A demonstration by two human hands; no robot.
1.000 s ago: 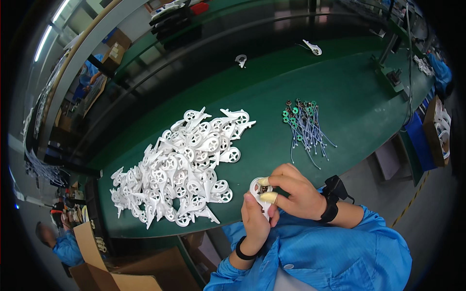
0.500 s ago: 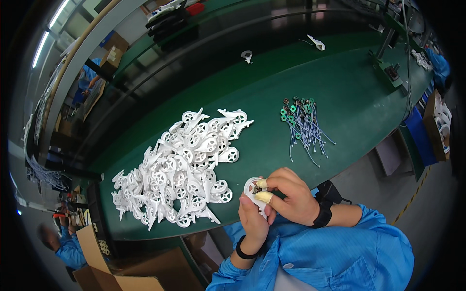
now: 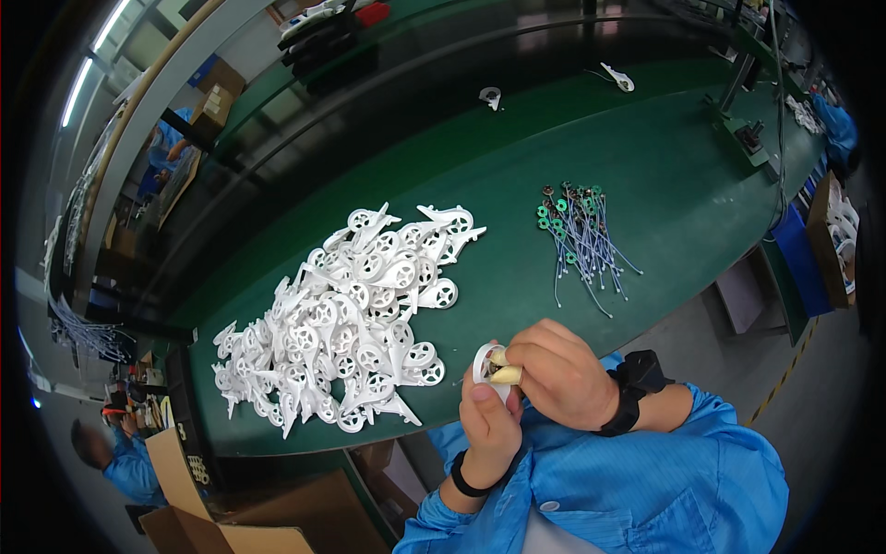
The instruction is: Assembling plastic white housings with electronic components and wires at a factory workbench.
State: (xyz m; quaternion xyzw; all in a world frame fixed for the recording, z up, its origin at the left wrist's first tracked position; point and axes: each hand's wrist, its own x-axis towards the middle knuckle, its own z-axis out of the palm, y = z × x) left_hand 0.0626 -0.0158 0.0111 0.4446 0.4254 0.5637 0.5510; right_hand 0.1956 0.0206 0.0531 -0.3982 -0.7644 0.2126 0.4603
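My left hand [image 3: 489, 429] is closed around a white plastic housing [image 3: 481, 362] with a round ring-like end, held up near the table's front edge. My right hand [image 3: 565, 379] wears yellowish finger cots on thumb and forefinger. Those two fingertips pinch together inside the housing's ring, by a small dark part that they mostly hide. To the left lies a large heap of white plastic housings [image 3: 341, 323] with spoked round ends. Further back on the right is a bunch of small round green circuit boards with wires [image 3: 581, 240].
At the back of the green table [image 3: 517, 185] lie a single white housing [image 3: 491, 97] and another with a wire [image 3: 620, 78]. A metal stand [image 3: 748, 138] rises at the far right. An open cardboard box [image 3: 268, 517] stands below the left front edge. Another person in blue [image 3: 134, 471] is at far left.
The housing in my left hand has tilted, so its ring shows more edge-on. My right thumb and forefinger have drawn closer together inside it. The view has shifted slightly.
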